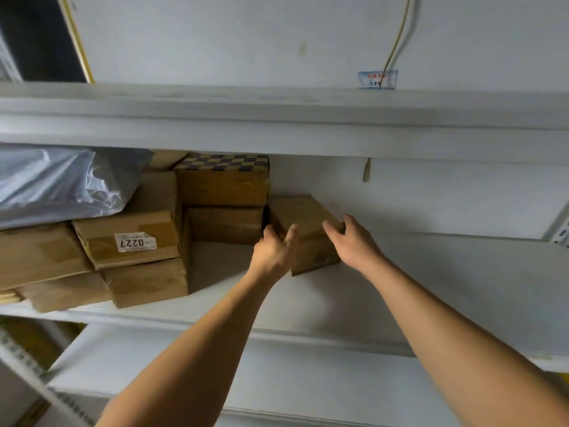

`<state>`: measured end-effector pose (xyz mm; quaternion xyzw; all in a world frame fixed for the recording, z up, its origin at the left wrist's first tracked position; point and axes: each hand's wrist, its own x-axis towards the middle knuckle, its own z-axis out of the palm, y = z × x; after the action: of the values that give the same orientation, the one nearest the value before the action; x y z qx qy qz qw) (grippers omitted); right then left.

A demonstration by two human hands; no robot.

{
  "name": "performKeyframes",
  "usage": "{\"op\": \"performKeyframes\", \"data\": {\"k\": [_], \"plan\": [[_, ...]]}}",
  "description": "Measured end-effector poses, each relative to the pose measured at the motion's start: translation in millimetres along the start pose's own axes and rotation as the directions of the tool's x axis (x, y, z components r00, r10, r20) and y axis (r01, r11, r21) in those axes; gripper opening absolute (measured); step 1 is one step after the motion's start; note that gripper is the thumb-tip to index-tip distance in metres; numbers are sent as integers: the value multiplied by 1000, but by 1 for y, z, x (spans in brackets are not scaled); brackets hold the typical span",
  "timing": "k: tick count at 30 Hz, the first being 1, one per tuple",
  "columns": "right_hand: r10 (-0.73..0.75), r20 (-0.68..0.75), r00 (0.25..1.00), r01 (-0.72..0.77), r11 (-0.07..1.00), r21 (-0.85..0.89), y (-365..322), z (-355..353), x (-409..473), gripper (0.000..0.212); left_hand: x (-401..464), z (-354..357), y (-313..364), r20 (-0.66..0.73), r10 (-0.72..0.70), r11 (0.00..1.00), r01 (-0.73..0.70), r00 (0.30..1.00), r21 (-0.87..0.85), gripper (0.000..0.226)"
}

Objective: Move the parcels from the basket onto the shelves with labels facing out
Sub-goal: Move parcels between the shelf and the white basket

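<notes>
You've got a small brown cardboard parcel (303, 224) sitting on the middle shelf (400, 291), turned at an angle, its back left corner close against the stack beside it. Your left hand (272, 252) clasps its near left corner, fingers curled onto the top edge; your right hand (354, 241) holds the right side, fingertips hooked over the upper right corner. No label readable on this parcel; the faint marking on the front lower face is too blurred to tell. Left of it, a box with a checkered top (222, 178) rests on a plain brown box (226, 223). Further left, a tilted box carries a white sticker (135, 241) reading "0227", printed upside down. More brown boxes (144, 285) are stacked below and beside it, reaching the shelf's front edge. A grey plastic bag (61, 183) lies on top of that pile, just under the upper shelf (277, 124). To the right of your parcel the shelf surface is bare out to the slotted upright (562, 232). On the wall above, a small blue-and-white tag (377, 79) has writing too small to read, with a yellowish cable (398, 38) running down to it.
</notes>
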<state>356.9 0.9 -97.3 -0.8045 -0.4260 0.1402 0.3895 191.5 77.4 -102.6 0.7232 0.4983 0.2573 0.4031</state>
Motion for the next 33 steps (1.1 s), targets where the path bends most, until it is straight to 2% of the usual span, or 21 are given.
{"op": "performKeyframes", "data": {"k": [3, 6, 13, 15, 17, 20, 22, 28, 33], "plan": [[80, 18, 997, -81, 989, 120, 8, 8, 20, 67, 12, 10, 3, 15, -91, 995, 92, 996, -48, 87], [121, 26, 992, -124, 974, 190, 16, 15, 32, 65, 15, 21, 1, 14, -133, 987, 134, 991, -91, 86], [89, 14, 996, -89, 936, 340, 26, 14, 26, 46, 13, 28, -7, -37, -92, 966, 80, 995, -245, 61], [87, 1, 996, -81, 916, 392, 28, 12, 16, 51, 7, 27, -11, -32, -61, 962, 50, 998, -269, 49], [86, -9, 996, -73, 893, 444, 32, 11, 6, 55, -1, 25, -15, -6, -21, 955, 18, 1000, -297, 44], [90, -23, 996, -65, 856, 513, 33, 6, -18, 17, -9, 22, -24, 39, 62, 930, -44, 997, -364, 42], [106, -30, 994, -72, 830, 554, 35, 4, -37, 22, -18, 22, -28, 81, 133, 910, -90, 988, -404, 39], [151, -138, 979, -25, 757, 653, 37, -9, -94, 44, -43, 22, -37, 195, 332, 821, -181, 923, -541, 48], [199, -186, 962, -19, 728, 685, 43, -15, -159, 55, -66, 20, -27, 253, 548, 753, -339, 798, -564, 61]]}}
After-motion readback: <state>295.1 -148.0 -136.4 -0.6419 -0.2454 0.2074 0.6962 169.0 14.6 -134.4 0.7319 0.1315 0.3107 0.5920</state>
